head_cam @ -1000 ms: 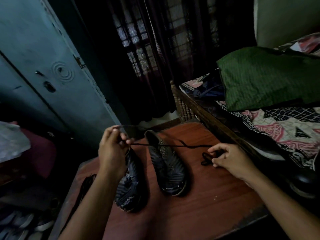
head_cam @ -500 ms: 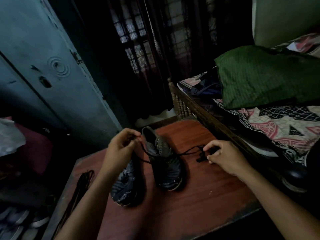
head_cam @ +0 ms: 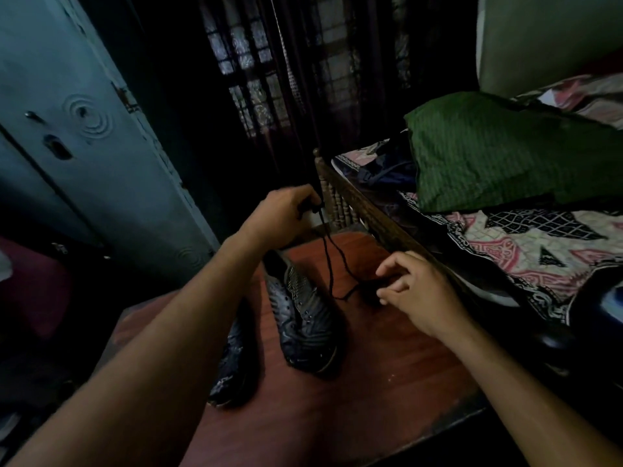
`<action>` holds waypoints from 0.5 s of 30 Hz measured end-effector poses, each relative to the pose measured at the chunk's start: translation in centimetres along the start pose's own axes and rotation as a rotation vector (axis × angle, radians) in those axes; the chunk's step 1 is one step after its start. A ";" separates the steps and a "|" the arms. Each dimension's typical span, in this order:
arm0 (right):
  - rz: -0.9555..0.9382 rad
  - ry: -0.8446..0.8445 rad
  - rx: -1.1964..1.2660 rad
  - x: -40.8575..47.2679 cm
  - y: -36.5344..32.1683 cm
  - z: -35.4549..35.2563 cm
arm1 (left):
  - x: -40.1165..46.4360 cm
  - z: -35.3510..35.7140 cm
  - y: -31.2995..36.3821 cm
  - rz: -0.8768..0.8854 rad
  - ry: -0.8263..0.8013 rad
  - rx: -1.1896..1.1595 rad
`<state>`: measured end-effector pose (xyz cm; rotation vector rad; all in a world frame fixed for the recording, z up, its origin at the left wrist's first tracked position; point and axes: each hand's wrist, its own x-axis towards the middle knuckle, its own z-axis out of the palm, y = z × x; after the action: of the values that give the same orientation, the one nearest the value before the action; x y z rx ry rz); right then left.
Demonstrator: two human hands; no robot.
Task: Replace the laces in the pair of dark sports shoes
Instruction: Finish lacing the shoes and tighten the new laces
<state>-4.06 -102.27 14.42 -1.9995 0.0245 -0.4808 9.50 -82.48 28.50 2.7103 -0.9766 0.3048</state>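
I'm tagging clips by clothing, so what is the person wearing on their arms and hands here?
Nothing that shows. Both forearms are bare right down to the frame edge, with no sleeve in view. The left hand and the right hand are ungloved, and no watch, bracelet or ring is visible on either, though the dim light could hide something small.

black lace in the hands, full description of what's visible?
The lace is thin, black and cord-like, looking woven. The left hand pinches its upper part, raised above the table. Two strands hang down from there, slightly wavy, and run toward the right hand, where a dark bunch lies on the table by the fingers. It is too dark to tell whether the right hand grips it. It is not threaded through either shoe.
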 end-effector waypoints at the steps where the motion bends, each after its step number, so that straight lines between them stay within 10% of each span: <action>1: 0.027 0.009 0.053 0.0 0.0 -0.1 | -0.3 1.0 -0.1 -0.042 -0.088 -0.001; 9: 0.090 -0.039 0.324 0.2 -1.4 0.4 | -9.4 7.6 3.4 0.095 -0.087 -0.373; 15: 0.134 -0.124 0.517 -0.5 -2.0 1.0 | -13.0 12.0 4.8 -0.107 0.233 -0.737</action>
<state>-4.56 -100.38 15.65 -1.5040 -0.0389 -0.2432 -2.06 -81.86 14.32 1.9929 -0.6913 0.1832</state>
